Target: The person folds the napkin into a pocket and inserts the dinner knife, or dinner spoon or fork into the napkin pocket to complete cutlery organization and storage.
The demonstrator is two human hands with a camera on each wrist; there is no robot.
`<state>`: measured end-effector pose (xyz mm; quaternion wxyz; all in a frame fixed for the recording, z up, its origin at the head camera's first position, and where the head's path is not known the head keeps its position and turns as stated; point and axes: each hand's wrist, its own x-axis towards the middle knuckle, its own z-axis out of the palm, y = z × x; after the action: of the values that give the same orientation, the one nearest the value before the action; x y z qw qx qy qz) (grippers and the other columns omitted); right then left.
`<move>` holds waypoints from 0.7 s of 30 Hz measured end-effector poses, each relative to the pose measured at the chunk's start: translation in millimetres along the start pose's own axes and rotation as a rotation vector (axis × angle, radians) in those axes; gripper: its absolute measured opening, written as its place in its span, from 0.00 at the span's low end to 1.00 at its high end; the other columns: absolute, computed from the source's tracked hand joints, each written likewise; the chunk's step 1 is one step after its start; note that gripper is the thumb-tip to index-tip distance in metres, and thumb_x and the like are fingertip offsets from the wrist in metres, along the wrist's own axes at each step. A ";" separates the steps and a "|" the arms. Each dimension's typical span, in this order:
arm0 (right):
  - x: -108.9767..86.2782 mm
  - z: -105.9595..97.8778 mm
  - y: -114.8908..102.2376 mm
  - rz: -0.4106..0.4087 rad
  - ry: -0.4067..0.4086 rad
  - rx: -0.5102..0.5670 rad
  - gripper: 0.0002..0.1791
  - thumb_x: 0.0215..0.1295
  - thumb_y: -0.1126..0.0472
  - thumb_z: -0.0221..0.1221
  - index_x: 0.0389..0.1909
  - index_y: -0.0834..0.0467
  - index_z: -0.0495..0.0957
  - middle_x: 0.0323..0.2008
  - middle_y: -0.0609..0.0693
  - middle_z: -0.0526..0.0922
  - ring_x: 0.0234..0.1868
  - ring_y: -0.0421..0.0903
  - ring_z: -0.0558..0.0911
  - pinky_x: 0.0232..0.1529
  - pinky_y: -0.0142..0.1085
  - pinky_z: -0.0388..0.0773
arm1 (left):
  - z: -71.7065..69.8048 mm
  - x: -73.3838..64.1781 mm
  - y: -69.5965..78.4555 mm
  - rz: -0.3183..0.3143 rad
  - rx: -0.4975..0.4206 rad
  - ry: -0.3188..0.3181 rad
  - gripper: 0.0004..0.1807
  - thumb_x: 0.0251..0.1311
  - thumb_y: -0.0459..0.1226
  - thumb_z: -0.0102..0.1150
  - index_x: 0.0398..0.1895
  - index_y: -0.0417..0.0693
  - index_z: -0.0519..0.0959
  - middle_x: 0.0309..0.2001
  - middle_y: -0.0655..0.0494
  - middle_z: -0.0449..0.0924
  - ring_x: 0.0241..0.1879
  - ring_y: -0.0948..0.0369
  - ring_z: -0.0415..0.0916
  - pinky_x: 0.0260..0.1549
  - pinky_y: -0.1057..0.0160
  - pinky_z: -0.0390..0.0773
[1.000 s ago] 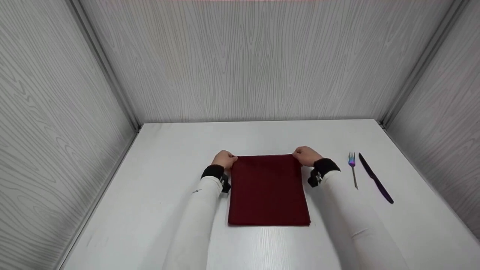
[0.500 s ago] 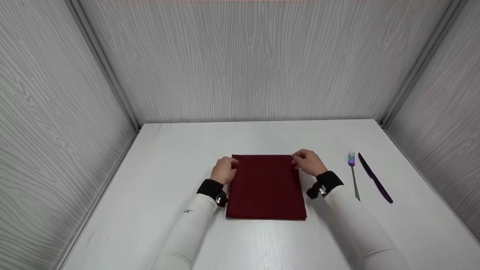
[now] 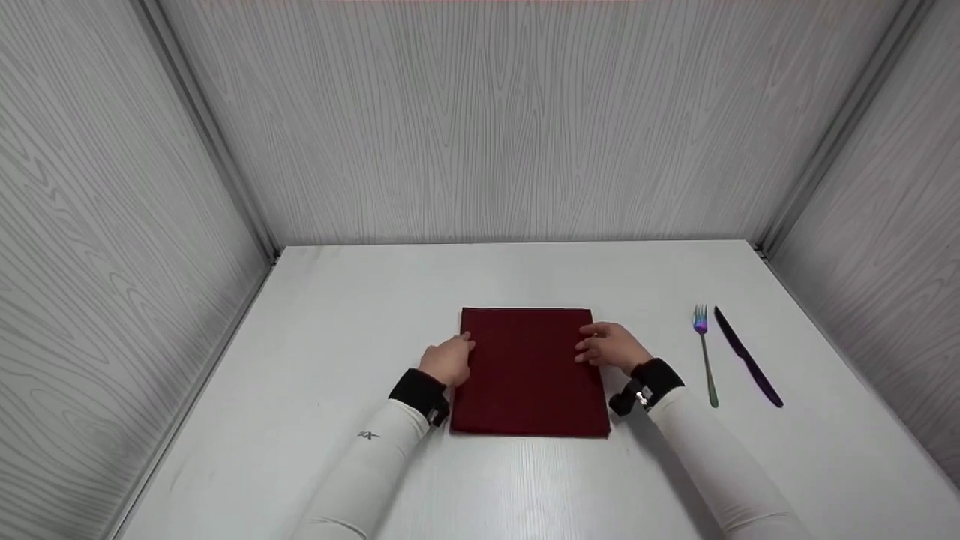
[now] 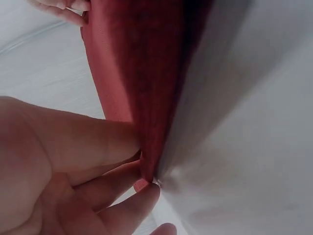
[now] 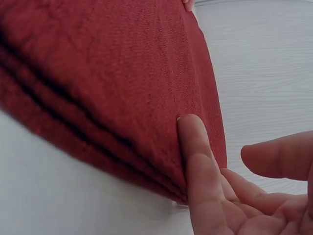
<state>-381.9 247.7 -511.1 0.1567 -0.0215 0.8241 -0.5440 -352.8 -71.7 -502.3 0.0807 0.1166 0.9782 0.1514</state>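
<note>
A dark red folded cloth (image 3: 529, 382) lies flat and square on the white table. At its left edge is my left hand (image 3: 448, 361); in the left wrist view the thumb and fairly straight fingers (image 4: 129, 208) touch the cloth's folded side. My right hand (image 3: 615, 347) is at the right edge, fingers spread. In the right wrist view one extended finger (image 5: 198, 156) rests against the cloth, the thumb stands apart from it, and several stacked layers show along the side.
To the right of the cloth lie a rainbow-tinted fork (image 3: 705, 356) and a dark purple knife (image 3: 746, 356), side by side. Grey wood-grain panels (image 3: 495, 127) wall the table (image 3: 352, 300) at the back and both sides.
Both hands let go of the cloth's far corners and slid toward me along its side edges. The cloth's near edge now lies slightly farther away. Fork and knife stay put.
</note>
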 end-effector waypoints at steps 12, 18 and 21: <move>33.9 -6.3 -6.7 -0.056 0.050 -0.159 0.27 0.82 0.64 0.50 0.75 0.73 0.63 0.57 0.66 0.83 0.53 0.50 0.86 0.56 0.37 0.79 | -0.6 36.6 -4.2 -0.039 -0.084 0.035 0.30 0.70 0.27 0.50 0.76 0.41 0.71 0.81 0.51 0.62 0.80 0.44 0.58 0.74 0.39 0.65; 45.9 -10.7 -6.6 -0.052 0.068 -0.178 0.27 0.82 0.63 0.50 0.75 0.72 0.64 0.57 0.66 0.84 0.55 0.51 0.86 0.60 0.40 0.78 | -0.6 45.1 -10.1 -0.033 -0.169 0.040 0.30 0.71 0.26 0.48 0.77 0.41 0.69 0.82 0.52 0.60 0.82 0.42 0.54 0.77 0.40 0.59; 45.7 -12.5 -5.7 -0.059 0.060 -0.145 0.27 0.82 0.63 0.50 0.75 0.71 0.64 0.60 0.67 0.82 0.57 0.51 0.86 0.58 0.37 0.78 | -0.6 46.4 -13.4 -0.010 -0.193 0.053 0.29 0.72 0.28 0.51 0.76 0.40 0.70 0.82 0.50 0.61 0.81 0.41 0.54 0.77 0.39 0.59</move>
<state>-429.6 247.1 -512.2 0.1141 -0.0406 0.8646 -0.4877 -400.2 -72.6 -511.6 0.0663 0.0991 0.9615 0.2474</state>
